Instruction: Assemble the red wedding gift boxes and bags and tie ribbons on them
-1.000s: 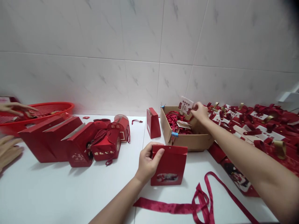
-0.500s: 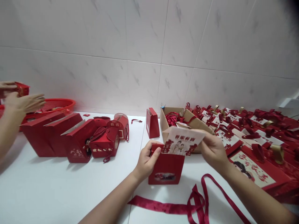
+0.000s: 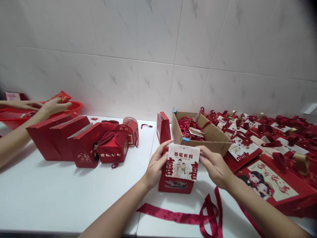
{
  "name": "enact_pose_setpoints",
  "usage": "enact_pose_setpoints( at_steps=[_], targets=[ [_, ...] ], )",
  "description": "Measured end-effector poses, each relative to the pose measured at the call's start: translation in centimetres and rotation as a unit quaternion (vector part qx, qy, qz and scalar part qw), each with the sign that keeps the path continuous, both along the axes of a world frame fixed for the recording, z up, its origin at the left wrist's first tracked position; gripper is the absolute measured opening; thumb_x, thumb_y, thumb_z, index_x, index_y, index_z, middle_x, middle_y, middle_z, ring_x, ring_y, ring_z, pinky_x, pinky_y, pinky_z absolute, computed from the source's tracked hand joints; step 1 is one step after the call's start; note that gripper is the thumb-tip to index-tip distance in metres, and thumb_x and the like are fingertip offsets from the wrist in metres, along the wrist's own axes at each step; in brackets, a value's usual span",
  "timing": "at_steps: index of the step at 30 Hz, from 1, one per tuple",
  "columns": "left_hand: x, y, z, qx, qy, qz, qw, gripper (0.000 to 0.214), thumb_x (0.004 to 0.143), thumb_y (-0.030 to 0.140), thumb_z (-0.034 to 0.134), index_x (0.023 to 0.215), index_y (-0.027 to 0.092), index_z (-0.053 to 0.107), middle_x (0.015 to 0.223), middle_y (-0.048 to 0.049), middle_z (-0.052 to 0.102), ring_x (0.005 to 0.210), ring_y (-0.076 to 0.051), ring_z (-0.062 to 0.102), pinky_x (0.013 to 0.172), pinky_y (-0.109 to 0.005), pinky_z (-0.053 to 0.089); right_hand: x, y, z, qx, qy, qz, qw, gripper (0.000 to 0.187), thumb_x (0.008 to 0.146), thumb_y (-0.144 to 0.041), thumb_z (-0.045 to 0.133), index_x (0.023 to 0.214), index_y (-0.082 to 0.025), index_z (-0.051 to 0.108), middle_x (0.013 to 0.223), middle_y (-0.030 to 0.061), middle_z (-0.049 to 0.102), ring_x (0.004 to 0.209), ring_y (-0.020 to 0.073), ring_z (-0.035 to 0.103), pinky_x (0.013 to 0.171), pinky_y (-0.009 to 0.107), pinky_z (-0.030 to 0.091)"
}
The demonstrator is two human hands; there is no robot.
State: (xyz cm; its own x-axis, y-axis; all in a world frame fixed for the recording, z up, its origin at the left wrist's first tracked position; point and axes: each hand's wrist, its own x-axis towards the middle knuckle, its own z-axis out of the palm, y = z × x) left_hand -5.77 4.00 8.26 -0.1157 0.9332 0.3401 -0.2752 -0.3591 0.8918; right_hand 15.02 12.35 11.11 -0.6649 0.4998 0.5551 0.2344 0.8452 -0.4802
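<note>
Grey-veined white tiled wall (image 3: 111, 29) behind a white tabletop (image 3: 74, 195), softly lit.

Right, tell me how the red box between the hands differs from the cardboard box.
The red box has a small front window; the cardboard box shows plain brown sides. The red box is narrower than the cardboard box. A white card covers much of the red box's front; the cardboard box stands open, red ribbons inside. Both are on the white table.

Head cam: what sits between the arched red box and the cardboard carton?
In the head view, two things: a small dark-red cord lying on the table, then an upright red box, closer to the carton.
</note>
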Motion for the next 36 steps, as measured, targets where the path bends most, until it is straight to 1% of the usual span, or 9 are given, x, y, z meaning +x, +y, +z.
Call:
enact_pose_setpoints(
  at_steps=[4,6,9,15,21,28,30,33,36],
  targets=[
    [0.2,0.1,0.2,0.012,-0.012,0.015,1.000,0.025,0.087,0.037,0.059,0.107,0.024,0.062,0.095,-0.0028,0.071,0.079,-0.017,0.065,0.074,-0.028,0.052,0.1,0.1,-0.3,0.018,0.076,0.007,0.997,0.031,0.098,-0.029,0.036,0.099,-0.023,0.067,0.101,0.0046,0.070,0.095,0.0205,0.065,0.082,0.031,0.051],
    [0.1,0.1,0.2,0.017,0.000,0.023,1.000,0.019,0.087,0.036,0.059,0.100,0.023,0.064,0.092,-0.0022,0.071,0.078,-0.016,0.065,0.073,-0.027,0.051,-0.2,0.0,-0.3,0.004,0.106,-0.006,0.994,0.027,0.097,-0.030,0.042,0.102,-0.022,0.067,0.105,0.0049,0.070,0.099,0.0199,0.066,0.084,0.030,0.052],
    [-0.1,0.0,0.1,0.019,0.023,0.029,0.999,0.022,0.088,0.035,0.057,0.104,0.023,0.064,0.098,-0.0030,0.072,0.083,-0.017,0.065,0.077,-0.029,0.051,-0.9,-0.3,0.0,-0.011,0.138,-0.018,0.990,0.023,0.093,-0.028,0.054,0.112,-0.024,0.066,0.110,0.0043,0.071,0.100,0.0189,0.067,0.084,0.029,0.054],
    [-0.3,0.1,-0.4,0.031,0.037,0.026,0.998,0.032,0.091,0.033,0.053,0.121,0.025,0.062,0.117,-0.0049,0.067,0.098,-0.020,0.063,0.084,-0.029,0.050,-2.1,-1.0,0.7,0.021,0.193,-0.005,0.981,0.021,0.087,-0.017,0.062,0.102,-0.025,0.073,0.100,0.0033,0.074,0.091,0.0176,0.070,0.080,0.029,0.058],
    [-0.3,0.0,-0.6,0.031,0.033,0.026,0.999,0.037,0.094,0.030,0.049,0.130,0.028,0.057,0.109,-0.0025,0.070,0.095,-0.018,0.063,0.084,-0.027,0.049,-2.3,-1.0,-0.1,0.041,0.165,0.030,0.985,0.022,0.085,-0.010,0.060,0.098,-0.022,0.074,0.084,0.0029,0.074,0.071,0.0137,0.068,0.061,0.023,0.055],
    [0.3,0.1,-1.1,0.085,0.013,0.019,0.996,0.048,0.097,0.027,0.044,0.143,0.040,0.038,0.119,-0.0007,0.068,0.095,-0.016,0.066,0.082,-0.029,0.052,-3.1,-0.8,-1.2,0.060,0.206,0.035,0.976,0.022,0.085,-0.006,0.059,0.097,-0.021,0.070,0.082,0.0015,0.072,0.068,0.0104,0.065,0.056,0.019,0.051],
    [0.5,0.2,-1.3,0.096,0.019,0.022,0.995,0.045,0.097,0.027,0.043,0.140,0.039,0.042,0.120,-0.0019,0.067,0.097,-0.017,0.066,0.084,-0.031,0.053,-3.3,-1.0,-1.8,0.048,0.222,0.022,0.974,0.023,0.084,-0.006,0.060,0.100,-0.022,0.069,0.086,0.0007,0.073,0.068,0.0091,0.065,0.058,0.017,0.051],
    [0.5,0.3,-1.5,0.117,0.068,0.067,0.989,0.032,0.096,0.026,0.045,0.125,0.032,0.057,0.116,-0.0031,0.068,0.101,-0.018,0.065,0.090,-0.031,0.051,-3.6,-1.2,-2.7,0.035,0.244,0.015,0.969,0.027,0.084,-0.006,0.061,0.104,-0.023,0.066,0.091,-0.0007,0.073,0.072,0.0080,0.066,0.062,0.016,0.052],
    [0.4,0.4,-1.6,0.134,0.101,0.092,0.981,0.025,0.098,0.030,0.043,0.117,0.029,0.058,0.110,-0.0037,0.068,0.099,-0.018,0.065,0.088,-0.031,0.051,-3.8,-1.3,-3.2,0.034,0.256,0.024,0.966,0.030,0.084,-0.005,0.060,0.106,-0.024,0.065,0.092,-0.0017,0.072,0.077,0.0076,0.067,0.068,0.015,0.054]
  ],
)
